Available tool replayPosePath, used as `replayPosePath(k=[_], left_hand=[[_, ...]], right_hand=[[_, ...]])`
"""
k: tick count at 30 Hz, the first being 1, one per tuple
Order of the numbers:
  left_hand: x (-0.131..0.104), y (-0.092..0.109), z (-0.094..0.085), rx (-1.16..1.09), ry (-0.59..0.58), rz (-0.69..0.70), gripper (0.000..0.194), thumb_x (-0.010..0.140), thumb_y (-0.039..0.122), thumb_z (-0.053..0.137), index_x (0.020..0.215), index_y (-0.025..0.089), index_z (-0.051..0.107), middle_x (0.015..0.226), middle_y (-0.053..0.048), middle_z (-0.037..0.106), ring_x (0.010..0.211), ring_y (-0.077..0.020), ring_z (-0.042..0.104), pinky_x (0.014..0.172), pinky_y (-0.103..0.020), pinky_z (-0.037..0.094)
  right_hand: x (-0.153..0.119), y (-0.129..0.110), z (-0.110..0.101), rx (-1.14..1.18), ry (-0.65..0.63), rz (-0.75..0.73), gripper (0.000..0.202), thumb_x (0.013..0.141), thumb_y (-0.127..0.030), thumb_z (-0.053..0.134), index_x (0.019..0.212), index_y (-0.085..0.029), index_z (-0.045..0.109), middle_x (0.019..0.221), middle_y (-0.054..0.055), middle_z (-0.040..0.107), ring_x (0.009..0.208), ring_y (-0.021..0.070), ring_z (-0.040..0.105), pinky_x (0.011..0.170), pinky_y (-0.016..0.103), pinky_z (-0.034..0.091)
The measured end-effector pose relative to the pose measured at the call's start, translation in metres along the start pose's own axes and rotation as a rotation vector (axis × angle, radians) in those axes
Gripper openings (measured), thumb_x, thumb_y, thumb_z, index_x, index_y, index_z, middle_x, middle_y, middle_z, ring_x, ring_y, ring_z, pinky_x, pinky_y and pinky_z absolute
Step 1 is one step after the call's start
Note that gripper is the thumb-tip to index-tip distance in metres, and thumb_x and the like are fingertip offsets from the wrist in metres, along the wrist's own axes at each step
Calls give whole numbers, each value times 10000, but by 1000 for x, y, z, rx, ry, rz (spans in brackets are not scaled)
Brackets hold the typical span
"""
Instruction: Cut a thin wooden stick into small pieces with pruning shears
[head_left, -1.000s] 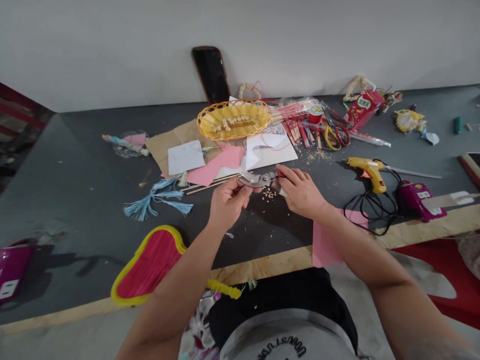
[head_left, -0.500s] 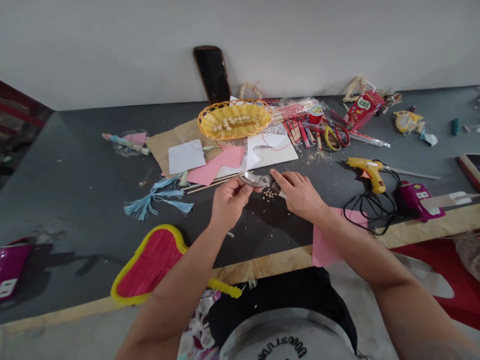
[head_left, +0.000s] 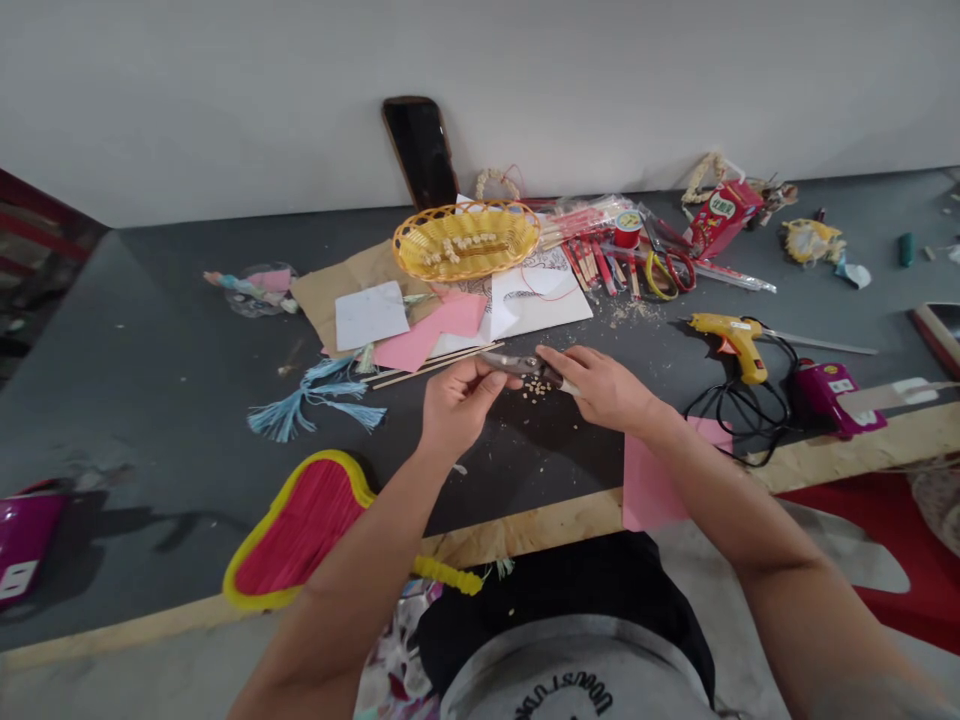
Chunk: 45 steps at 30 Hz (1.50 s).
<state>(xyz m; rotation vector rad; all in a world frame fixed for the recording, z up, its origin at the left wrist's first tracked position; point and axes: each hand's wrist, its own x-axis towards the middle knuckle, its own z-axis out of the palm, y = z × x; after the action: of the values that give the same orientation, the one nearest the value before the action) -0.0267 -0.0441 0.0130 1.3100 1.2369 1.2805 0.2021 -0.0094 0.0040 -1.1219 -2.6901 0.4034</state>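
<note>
My right hand (head_left: pixel 600 385) is wrapped round the handles of a pair of pruning shears (head_left: pixel 531 364), whose metal jaws point left. At the jaw end, my left hand (head_left: pixel 461 400) is closed with thumb and fingers pinched together; what sits between them is too small to make out. Beneath the shears, small pale cut bits (head_left: pixel 537 389) lie scattered on the dark tabletop. Thin wooden sticks (head_left: pixel 442 364) rest just beyond my left hand. Left of it lie light-blue tassels (head_left: pixel 315 400).
A yellow basket (head_left: pixel 420 262) with pale pieces stands behind papers. Scissors (head_left: pixel 664 275), a glue gun (head_left: pixel 735 342) with its cord and a purple box (head_left: pixel 829 397) are to the right. A red-and-yellow fan-like piece (head_left: pixel 300 530) overhangs the front edge. A phone (head_left: pixel 421 150) leans on the wall.
The shears have turned slightly, their bright blade now showing darker and narrower. Both hands stay in nearly the same place, and the view has shifted a little.
</note>
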Motion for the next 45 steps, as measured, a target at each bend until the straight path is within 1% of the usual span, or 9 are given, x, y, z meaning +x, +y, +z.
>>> replayPosePath(k=[4,8,12,16,22,27,30,37,45], left_hand=[[0,4,-1,6,4,16,254,828,404,728,784,156,756,626,-33,679,456,-71,343,449,-225,236],[3,-3,-3,7,-5,-42,289,858,441,700,799,161,747,562,-11,624,440,-71,326,437,-226,226],[6,-11,-5,-23,86,-60,280,852,440,705,797,166,718,712,-51,721,445,-66,346,432,-229,243],[7,-11,-4,-38,100,-84,273,838,436,721,802,165,712,734,-57,731,440,-59,335,423,-229,222],[7,-7,-2,-20,119,-69,281,820,433,739,788,154,725,588,-14,637,446,-59,351,430,-217,239],[9,-5,-1,-99,142,-76,292,791,434,765,770,154,688,692,-41,708,442,-45,354,424,-205,254],[11,-3,-1,-203,163,-114,309,771,437,776,749,159,644,715,-35,712,420,-30,334,411,-199,240],[12,-2,0,-348,7,-304,309,698,372,818,819,165,623,870,-56,741,414,-12,321,388,-184,213],[10,-5,2,-304,-8,-291,276,712,312,797,896,159,659,901,-73,750,434,-21,323,387,-190,226]], right_hand=[[1,1,2,-19,28,-49,759,825,-84,452,1561,-194,304,1293,150,598,1132,285,564,901,422,489],[2,6,0,-79,72,48,637,883,-110,441,1512,-192,380,1282,148,622,1124,291,575,896,416,470],[1,17,-4,-64,103,94,339,943,-199,468,1267,-172,564,1255,145,650,1102,285,586,909,408,447],[-2,24,-7,-47,97,47,185,937,-250,525,1083,-192,621,1204,124,675,1053,270,599,878,389,435],[-3,27,-10,-18,68,27,137,918,-258,560,1016,-214,644,1006,71,728,989,248,629,807,353,413],[-3,28,-11,38,68,80,115,887,-269,592,976,-218,642,913,68,714,867,222,627,758,326,402],[-4,25,-15,176,33,79,99,895,-296,570,932,-221,623,856,42,680,794,186,597,712,288,388],[-5,14,-26,522,-58,54,153,879,-359,603,903,-210,629,772,-20,623,632,105,514,622,223,355],[-2,19,-14,359,54,70,130,899,-339,570,889,-217,611,807,15,663,724,151,592,680,258,416]])
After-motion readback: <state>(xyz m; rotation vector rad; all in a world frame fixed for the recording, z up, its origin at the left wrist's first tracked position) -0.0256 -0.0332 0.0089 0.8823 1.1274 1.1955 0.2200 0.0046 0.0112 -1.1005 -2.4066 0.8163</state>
